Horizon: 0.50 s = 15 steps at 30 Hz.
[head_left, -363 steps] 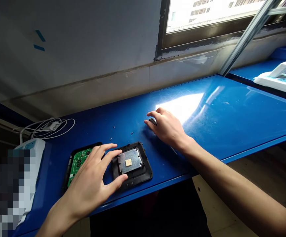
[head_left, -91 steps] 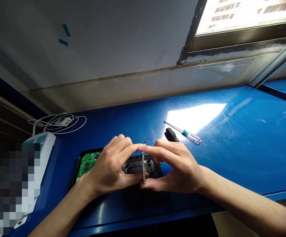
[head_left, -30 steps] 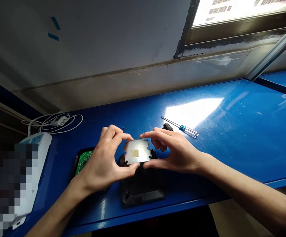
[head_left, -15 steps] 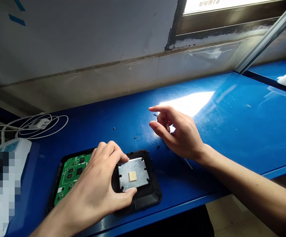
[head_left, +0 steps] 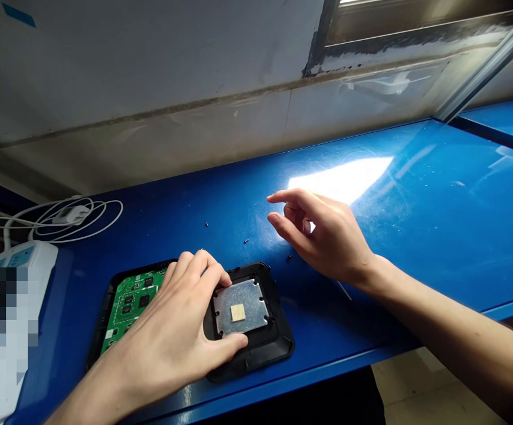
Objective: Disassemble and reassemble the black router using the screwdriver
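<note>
Swung away since a second ago, the right hand (head_left: pixel 333 239) hovers half-curled, too hidden to tell whether it holds anything, while the left hand (head_left: pixel 172 324) spreads over the black shell's (head_left: pixel 278 347) edge, the green circuit board (head_left: pixel 126 304) lies separate, the metal plate (head_left: pixel 252 293) already rests in the shell, and three screws (head_left: pixel 246 241) lie loose.

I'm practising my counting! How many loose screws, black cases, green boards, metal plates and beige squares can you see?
Loose screws: 3
Black cases: 2
Green board: 1
Metal plate: 1
Beige square: 1
Total: 8
</note>
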Tool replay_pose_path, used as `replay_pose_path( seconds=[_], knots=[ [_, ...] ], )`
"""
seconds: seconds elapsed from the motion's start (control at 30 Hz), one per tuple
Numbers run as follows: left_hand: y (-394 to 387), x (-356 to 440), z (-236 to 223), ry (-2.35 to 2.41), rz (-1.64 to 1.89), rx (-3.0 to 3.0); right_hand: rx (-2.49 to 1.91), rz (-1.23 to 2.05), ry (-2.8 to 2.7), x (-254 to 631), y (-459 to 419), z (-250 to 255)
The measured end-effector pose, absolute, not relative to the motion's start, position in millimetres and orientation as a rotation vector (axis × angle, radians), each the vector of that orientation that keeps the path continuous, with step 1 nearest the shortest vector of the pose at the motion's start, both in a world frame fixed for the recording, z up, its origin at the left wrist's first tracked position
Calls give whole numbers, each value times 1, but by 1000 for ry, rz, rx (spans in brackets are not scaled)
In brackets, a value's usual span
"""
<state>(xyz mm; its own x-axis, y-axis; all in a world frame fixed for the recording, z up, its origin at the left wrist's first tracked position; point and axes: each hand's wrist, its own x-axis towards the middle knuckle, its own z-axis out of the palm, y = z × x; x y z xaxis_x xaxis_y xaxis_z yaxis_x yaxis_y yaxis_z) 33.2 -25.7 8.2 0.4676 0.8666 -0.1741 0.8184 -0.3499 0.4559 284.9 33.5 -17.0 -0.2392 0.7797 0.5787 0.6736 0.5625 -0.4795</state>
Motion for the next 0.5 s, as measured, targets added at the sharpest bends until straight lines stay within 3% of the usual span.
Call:
replay_pose_path(
  seconds=[0.13,0.3,0.5],
  knots=[
    [-25,34,7,1389,161,2224,-1402,175,-2042,294,40,-12],
    [-25,35,6,1368,145,2224,-1542,-65,-2022,307,41,3],
    [-24,34,7,1335,148,2227,-1791,24,-2244,315,34,-3]
  ],
)
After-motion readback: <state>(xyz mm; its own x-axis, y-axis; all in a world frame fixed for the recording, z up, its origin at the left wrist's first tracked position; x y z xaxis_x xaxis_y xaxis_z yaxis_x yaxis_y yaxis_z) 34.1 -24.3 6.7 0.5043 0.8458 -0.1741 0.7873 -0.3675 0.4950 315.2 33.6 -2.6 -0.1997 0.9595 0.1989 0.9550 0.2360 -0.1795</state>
